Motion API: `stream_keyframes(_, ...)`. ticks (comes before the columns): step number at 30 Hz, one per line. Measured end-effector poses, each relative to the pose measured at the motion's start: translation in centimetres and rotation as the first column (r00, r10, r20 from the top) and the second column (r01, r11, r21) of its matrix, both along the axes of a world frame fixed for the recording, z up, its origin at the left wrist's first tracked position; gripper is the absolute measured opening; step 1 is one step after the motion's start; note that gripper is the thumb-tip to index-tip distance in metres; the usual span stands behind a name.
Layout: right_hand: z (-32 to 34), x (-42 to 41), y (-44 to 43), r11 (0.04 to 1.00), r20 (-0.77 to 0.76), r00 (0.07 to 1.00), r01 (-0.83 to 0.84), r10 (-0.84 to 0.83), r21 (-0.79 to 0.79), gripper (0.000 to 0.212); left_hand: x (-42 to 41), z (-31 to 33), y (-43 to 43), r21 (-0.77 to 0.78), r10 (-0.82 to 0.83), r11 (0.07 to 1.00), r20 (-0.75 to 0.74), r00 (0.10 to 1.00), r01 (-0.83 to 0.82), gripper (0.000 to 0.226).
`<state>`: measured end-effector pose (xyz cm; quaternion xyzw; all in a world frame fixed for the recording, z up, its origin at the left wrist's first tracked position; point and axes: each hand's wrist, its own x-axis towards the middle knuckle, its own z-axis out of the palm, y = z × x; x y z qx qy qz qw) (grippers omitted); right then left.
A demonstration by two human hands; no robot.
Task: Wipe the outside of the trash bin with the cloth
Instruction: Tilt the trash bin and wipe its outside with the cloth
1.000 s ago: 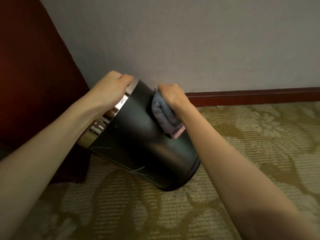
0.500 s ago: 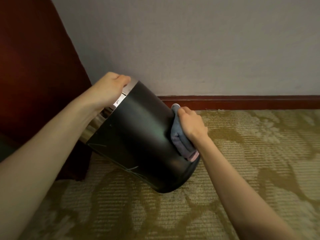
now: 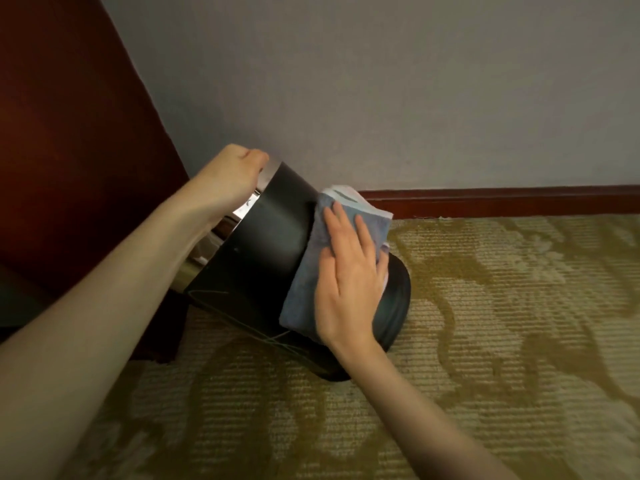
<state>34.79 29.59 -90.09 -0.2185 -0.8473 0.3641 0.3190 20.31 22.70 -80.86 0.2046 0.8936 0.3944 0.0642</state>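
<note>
A black round trash bin (image 3: 263, 251) with a shiny metal rim is tilted over on the carpet, its base resting at the lower right and its mouth facing up-left. My left hand (image 3: 232, 181) grips the metal rim at the top. A grey-blue cloth (image 3: 304, 285) lies spread over the bin's side near the base. My right hand (image 3: 349, 271) lies flat on the cloth with fingers apart, pressing it against the bin. The bin's inside is hidden from view.
Patterned beige-and-olive carpet (image 3: 502, 323) covers the floor. A grey wall (image 3: 381, 91) with a dark red skirting board (image 3: 502, 200) runs behind the bin. A dark red-brown wooden panel (image 3: 69, 150) stands close at the left, next to the bin's rim.
My right hand has gone from bunching the cloth at the bin's far side to lying flat on it, spread out, on the near side by the base. The left hand keeps its hold.
</note>
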Motion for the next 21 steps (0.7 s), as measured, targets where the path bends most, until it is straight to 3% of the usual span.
stream_keyframes(3,-1.2,1.3,1.8,0.960,-0.053,0.963,-0.256,0.264,0.117,0.046,-0.4,0.0,-0.4,0.000,0.044,0.999,0.015,0.999,-0.044,0.030)
stream_keyframes(6,-1.4,1.7,4.1,0.917,-0.108,0.914,-0.378,0.392,0.129,0.043,-0.7,0.0,-0.4,0.023,0.068,0.997,0.039,0.997,-0.069,0.026)
stream_keyframes(9,-1.4,2.1,5.1,0.975,-0.099,0.974,-0.211,0.203,-0.075,0.069,-1.0,0.0,-0.1,0.059,0.060,0.996,0.053,0.997,-0.063,0.020)
stream_keyframes(11,-1.0,2.4,5.0,0.953,0.110,0.993,0.002,0.033,-0.304,0.105,-1.1,0.0,0.0,0.038,0.064,0.997,0.044,0.997,-0.066,0.018)
stream_keyframes(13,-0.6,2.5,5.1,0.932,0.301,0.954,0.096,0.015,-0.349,0.119,-1.3,0.0,-0.1,0.018,0.085,0.996,0.038,0.996,-0.086,0.018)
stream_keyframes(16,0.1,2.1,5.3,0.937,0.353,0.934,0.072,0.058,-0.343,0.100,-1.4,-0.1,-0.3,0.010,0.131,0.991,0.043,0.990,-0.132,0.018)
stream_keyframes(21,0.5,1.7,4.9,0.864,0.152,0.982,-0.023,0.115,-0.503,0.074,-1.2,-0.1,-1.0,0.045,0.165,0.985,0.043,0.985,-0.167,0.023)
